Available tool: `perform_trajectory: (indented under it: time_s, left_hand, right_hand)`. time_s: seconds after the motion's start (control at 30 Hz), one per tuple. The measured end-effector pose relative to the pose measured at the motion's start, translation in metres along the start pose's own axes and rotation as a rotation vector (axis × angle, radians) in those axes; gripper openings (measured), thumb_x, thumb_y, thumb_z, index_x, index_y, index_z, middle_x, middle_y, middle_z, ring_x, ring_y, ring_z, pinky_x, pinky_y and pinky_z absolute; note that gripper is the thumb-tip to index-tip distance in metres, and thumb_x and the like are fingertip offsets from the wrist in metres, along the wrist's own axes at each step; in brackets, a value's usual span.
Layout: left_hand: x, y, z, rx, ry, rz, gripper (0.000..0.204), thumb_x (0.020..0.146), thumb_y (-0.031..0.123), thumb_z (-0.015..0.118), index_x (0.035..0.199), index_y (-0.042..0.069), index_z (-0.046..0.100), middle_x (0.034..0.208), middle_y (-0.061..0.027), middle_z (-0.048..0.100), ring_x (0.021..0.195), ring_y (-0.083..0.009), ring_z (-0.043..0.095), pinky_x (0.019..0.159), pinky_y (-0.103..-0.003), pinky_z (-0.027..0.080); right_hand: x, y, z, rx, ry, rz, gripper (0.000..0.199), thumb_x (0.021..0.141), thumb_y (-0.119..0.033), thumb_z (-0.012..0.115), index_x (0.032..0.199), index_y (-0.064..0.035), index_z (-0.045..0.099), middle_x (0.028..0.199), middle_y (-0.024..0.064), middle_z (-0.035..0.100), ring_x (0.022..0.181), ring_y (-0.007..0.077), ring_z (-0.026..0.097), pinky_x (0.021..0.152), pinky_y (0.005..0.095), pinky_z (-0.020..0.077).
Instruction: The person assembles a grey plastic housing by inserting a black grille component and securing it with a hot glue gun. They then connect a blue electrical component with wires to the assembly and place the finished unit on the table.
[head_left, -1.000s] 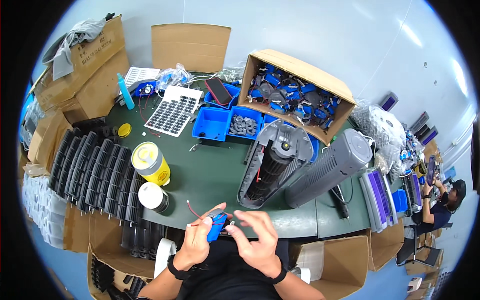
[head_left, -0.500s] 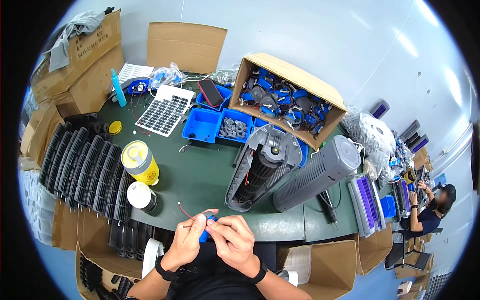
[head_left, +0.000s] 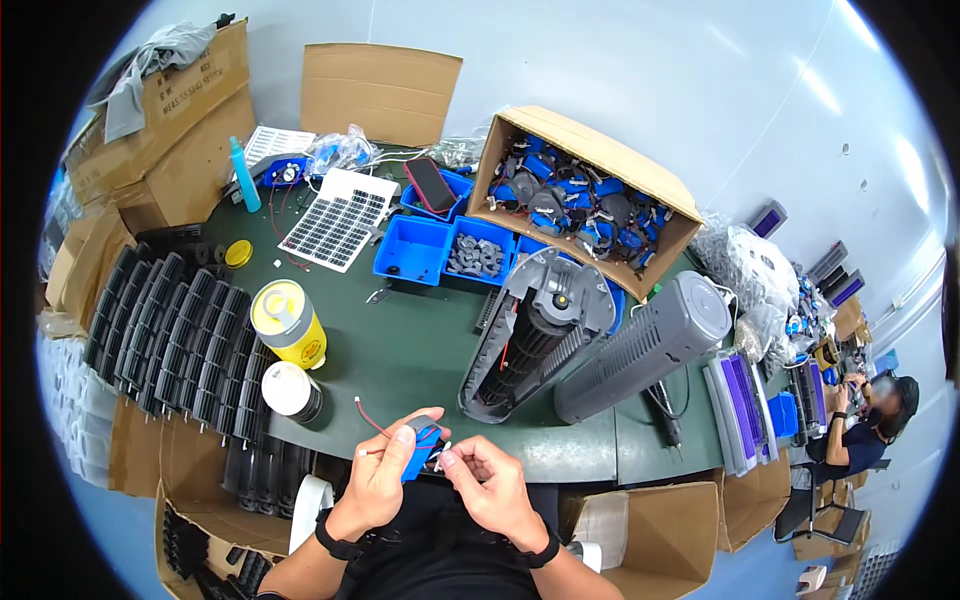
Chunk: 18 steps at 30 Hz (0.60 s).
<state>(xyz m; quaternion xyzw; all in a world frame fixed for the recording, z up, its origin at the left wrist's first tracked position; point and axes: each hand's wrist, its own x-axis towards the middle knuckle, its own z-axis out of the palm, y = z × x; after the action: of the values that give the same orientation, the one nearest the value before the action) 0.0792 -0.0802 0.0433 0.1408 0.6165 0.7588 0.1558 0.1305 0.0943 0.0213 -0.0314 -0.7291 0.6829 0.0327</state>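
My left hand (head_left: 376,488) grips a small blue-and-grey part (head_left: 420,450) with red wires over it, just in front of the bench's near edge. A thin red lead (head_left: 370,417) with a white plug sticks out past my left fingers. My right hand (head_left: 490,488) is closed in a pinch at the part's right side, on what looks like a small white connector (head_left: 437,455). Its far end is hidden by my fingers. Beyond my hands on the green bench (head_left: 400,350) stand an opened grey fan housing (head_left: 540,330) with a black roller and a closed grey tower housing (head_left: 640,350).
A carton (head_left: 590,135) of blue-and-grey parts lies tipped at the back, with blue bins (head_left: 410,245) before it. At left are a yellow-lidded container (head_left: 290,325), a white-topped can (head_left: 290,390) and stacked black rollers (head_left: 170,330). A person (head_left: 865,430) works far right.
My right hand has shifted slightly right, away from the left, pulling back from the part's top. More of the blue part now shows. The whole view has shifted a little.
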Motion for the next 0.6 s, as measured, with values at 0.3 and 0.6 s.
perform_trajectory:
  time_s: [0.3,0.6]
  left_hand:
    - [-0.01,-0.011,0.012,0.255,0.061,0.3,0.054,0.115,0.034,0.038,0.146,-0.006,0.056,0.126,-0.0204,0.071,0.113,-0.0248,0.07,0.101,-0.039,0.054]
    - [-0.004,-0.006,0.01,-0.023,0.05,0.112,0.05,0.116,0.029,0.037,0.146,-0.007,0.056,0.128,-0.017,0.071,0.116,-0.0205,0.067,0.106,-0.034,0.05]
  right_hand:
    - [-0.004,-0.009,-0.003,0.428,-0.204,0.41,0.021,0.107,-0.022,0.066,0.1,-0.0022,0.069,0.079,0.0009,0.067,0.062,0.0046,0.057,0.052,0.0221,0.0422]
    - [-0.003,-0.01,0.011,-0.017,0.096,-0.064,0.015,0.105,-0.011,0.068,0.097,0.002,0.067,0.076,-0.0006,0.066,0.066,0.0014,0.057,0.055,0.0206,0.0444]
